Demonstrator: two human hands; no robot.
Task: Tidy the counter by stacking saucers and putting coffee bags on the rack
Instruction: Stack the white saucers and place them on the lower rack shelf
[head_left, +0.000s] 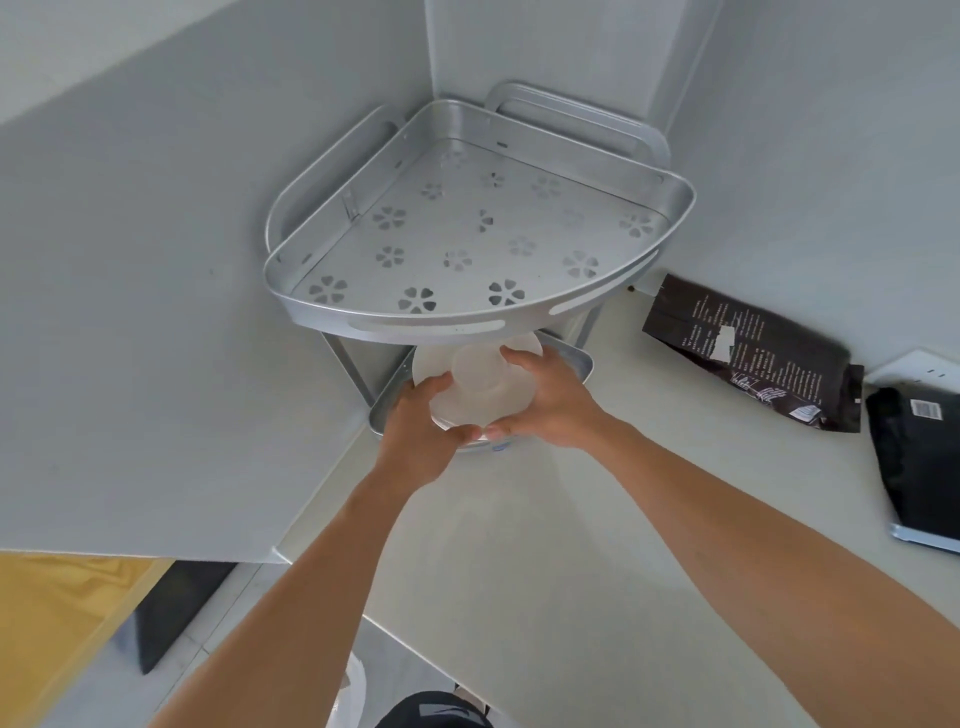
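Hands (488, 410) grip saucers (480, 387); coffee bag (748, 353) print unreadable.

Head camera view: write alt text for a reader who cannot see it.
Both hands, left hand and right hand, grip a stack of white saucers at the lower tier of a silver corner rack. Two black coffee bags lie on the counter to the right.
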